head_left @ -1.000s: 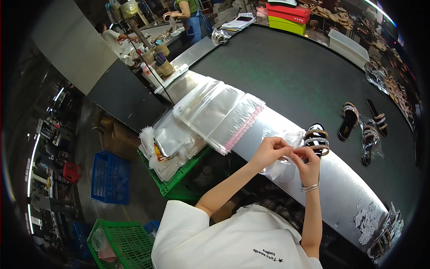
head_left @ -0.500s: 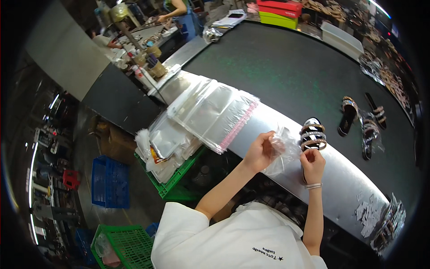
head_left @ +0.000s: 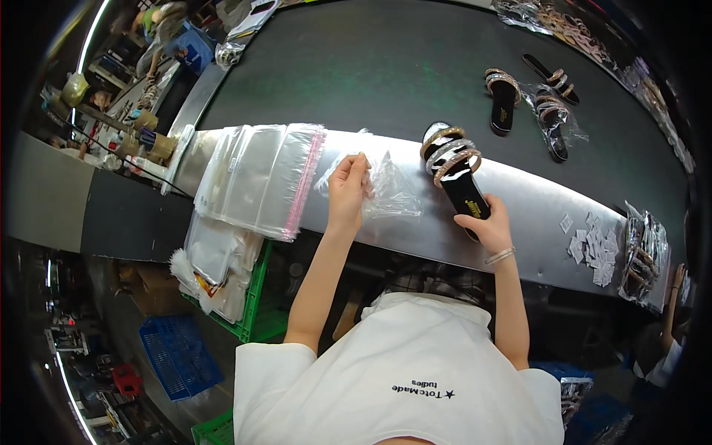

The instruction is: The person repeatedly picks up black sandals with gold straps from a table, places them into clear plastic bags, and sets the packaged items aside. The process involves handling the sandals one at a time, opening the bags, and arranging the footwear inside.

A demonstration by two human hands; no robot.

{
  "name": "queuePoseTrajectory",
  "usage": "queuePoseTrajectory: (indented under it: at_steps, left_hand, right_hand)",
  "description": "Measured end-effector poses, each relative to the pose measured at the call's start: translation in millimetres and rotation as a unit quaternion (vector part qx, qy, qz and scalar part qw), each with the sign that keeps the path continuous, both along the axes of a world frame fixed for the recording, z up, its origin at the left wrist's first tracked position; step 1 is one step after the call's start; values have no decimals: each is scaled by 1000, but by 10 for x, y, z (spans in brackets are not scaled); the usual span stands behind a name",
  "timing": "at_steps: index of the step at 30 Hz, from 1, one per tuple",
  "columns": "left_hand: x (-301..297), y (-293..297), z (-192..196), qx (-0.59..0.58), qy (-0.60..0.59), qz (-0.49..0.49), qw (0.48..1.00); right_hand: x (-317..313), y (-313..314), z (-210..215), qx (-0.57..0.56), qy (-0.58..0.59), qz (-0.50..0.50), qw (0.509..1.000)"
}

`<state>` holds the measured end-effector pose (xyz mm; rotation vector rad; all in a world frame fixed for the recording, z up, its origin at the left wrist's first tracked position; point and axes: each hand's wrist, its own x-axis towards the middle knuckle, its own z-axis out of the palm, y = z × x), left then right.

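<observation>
My right hand point(head_left: 489, 224) grips the heel end of a black slide sandal point(head_left: 461, 189), thumb on top of the insole. Three glittery straps, gold and silver, cross the sandal's front, and its toe points away from me over the metal table edge. To its left, my left hand point(head_left: 349, 191) has its fingers pinched on a crumpled clear plastic bag point(head_left: 394, 189), which hangs apart from the sandal. A stack of flat clear bags point(head_left: 259, 178) with a pink-edged side lies left of that hand.
Beyond on the dark tabletop point(head_left: 356, 67) lie another sandal point(head_left: 503, 104) and a pair partly in clear plastic point(head_left: 552, 122). Small white slips point(head_left: 593, 248) and bagged sandals point(head_left: 644, 256) sit at the right. A green crate point(head_left: 256, 304) stands below the bag stack.
My left hand and the plastic bag have drawn away from the sandal. My right hand now holds the sandal by its heel, which shows more fully. The whole view has turned.
</observation>
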<state>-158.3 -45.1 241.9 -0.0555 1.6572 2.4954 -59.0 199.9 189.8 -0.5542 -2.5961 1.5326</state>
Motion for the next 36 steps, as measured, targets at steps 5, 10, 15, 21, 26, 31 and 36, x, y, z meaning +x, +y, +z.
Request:
queuePoseTrajectory:
  at_steps: [5,10,15,21,26,31,36]
  left_hand:
    - [-82,156,-381,-51,-58,-2,997]
    - [-151,259,-591,-56,-16,19,998]
    - [-79,404,-526,-198,343,-20,918]
    - [259,588,-41,-356,585,-92,723]
    - [276,484,198,-413,654,-44,632]
    - [151,354,451,-382,677,-44,627]
    - [421,648,236,-328,699,-99,628]
  right_hand:
    - [308,-154,473,-262,89,19,961]
    - [455,11,445,139,137,176,965]
    - [497,-56,449,137,22,159,978]
    - [305,-210,44,-67,39,74,994]
    - [186,-521,265,-347,11,-3,938]
    - [109,-523,473,-520,7,-45,853]
    - [-145,-612,295,-420,159,-24,893]
